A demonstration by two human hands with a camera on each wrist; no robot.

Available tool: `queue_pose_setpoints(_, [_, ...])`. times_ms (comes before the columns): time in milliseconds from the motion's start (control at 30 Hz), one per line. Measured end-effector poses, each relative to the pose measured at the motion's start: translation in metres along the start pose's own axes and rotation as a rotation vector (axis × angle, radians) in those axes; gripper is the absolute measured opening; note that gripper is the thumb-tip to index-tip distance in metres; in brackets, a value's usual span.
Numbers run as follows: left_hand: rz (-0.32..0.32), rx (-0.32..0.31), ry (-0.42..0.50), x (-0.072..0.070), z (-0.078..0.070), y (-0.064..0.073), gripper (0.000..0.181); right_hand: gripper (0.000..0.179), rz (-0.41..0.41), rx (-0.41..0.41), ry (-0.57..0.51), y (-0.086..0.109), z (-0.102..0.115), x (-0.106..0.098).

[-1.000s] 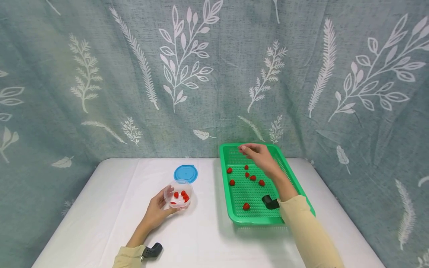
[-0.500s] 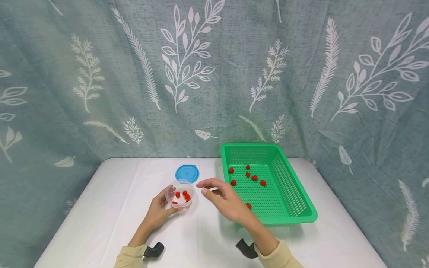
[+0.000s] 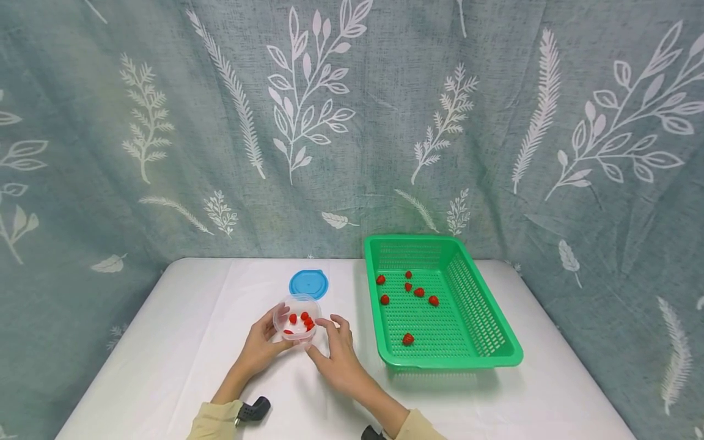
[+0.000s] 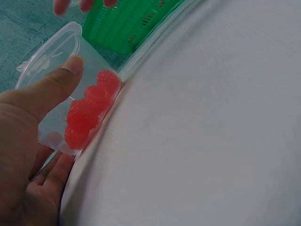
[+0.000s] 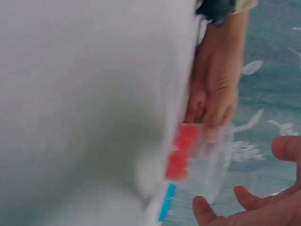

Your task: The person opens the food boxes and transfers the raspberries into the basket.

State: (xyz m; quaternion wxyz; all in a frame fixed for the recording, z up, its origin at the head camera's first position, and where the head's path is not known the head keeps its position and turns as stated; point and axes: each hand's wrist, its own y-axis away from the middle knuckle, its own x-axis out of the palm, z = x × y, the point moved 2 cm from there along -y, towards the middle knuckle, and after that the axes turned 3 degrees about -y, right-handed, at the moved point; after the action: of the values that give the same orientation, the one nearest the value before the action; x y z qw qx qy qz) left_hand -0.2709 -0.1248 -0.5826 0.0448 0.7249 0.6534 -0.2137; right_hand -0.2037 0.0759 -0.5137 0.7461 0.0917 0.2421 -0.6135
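Observation:
My left hand [image 3: 260, 349] holds a clear plastic container [image 3: 297, 302] upright on the table, thumb on the near side and fingers round the far side. Inside lie several red, bumpy, raspberry-like berries [image 4: 87, 115], clustered on the bottom in the left wrist view. Just right of the container is my right hand [image 3: 340, 362], its thumb and fingers spread toward the rim with nothing held. A small gap separates these fingers from the container in the right wrist view, where the right hand [image 5: 263, 209] shows at lower right.
A green perforated basket [image 3: 451, 362] stands at the right with several red berries [image 3: 419, 293] scattered on its floor. Behind the container lies a round blue lid [image 3: 308, 284]. A patterned curtain [image 3: 352, 122] hangs along the back of the white table [image 3: 165, 354].
My right hand has moved from above the basket leftward and down to beside the container. The left hand and container have stayed in place.

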Motion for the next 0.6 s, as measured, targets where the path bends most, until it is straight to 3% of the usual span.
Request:
queue_pose_setpoints(333, [-0.003,0.011,0.044,-0.004,0.000,0.000,0.087,0.040,-0.079,0.011,-0.078,-0.045,-0.016,0.019])
queue_pose_setpoints(600, [-0.010,0.021,0.076,-0.006,-0.030,0.008,0.085,0.035,-0.065,-0.025,-0.125,-0.071,-0.024,0.027])
